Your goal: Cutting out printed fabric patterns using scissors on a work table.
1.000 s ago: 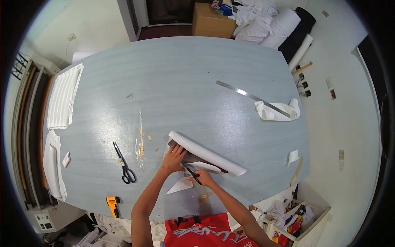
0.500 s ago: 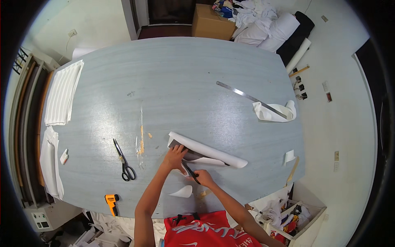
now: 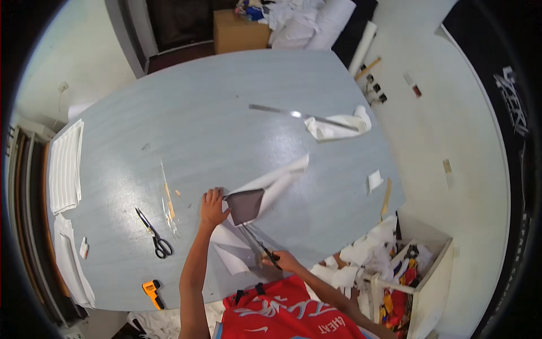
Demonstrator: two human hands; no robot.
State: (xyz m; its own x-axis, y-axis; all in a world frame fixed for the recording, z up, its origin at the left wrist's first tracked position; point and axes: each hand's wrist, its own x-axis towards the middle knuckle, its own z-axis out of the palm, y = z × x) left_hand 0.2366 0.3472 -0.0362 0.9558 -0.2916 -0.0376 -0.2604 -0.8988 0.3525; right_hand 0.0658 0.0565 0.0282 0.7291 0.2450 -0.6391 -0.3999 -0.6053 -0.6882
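Observation:
My right hand [image 3: 283, 261] grips black-handled scissors [image 3: 259, 244]. Their blades point up and left, touching the lower edge of a dark grey flat piece [image 3: 245, 207]. That piece lies on a white sheet [image 3: 280, 182] whose far part is rolled or folded and slants up to the right. At the left corner of the grey piece, my left hand [image 3: 213, 210] lies palm down, its thumb by the sheet and its fingers stretched out. Below the blades spread loose white pieces [image 3: 230, 251]; whether they are still joined to the sheet I cannot tell.
On the grey-blue table [image 3: 186, 124] lie a second pair of scissors [image 3: 153, 234], an orange handheld device [image 3: 152, 294], a steel ruler [image 3: 276, 111] across white material [image 3: 333, 129], and white stacks [image 3: 66, 164] at the left. A bin of scraps [image 3: 409, 277] stands at lower right.
The white sheet has turned, its far end swinging from lower right to upper right, and the grey piece now shows more fully. My left hand has moved to its left corner. The view has shifted.

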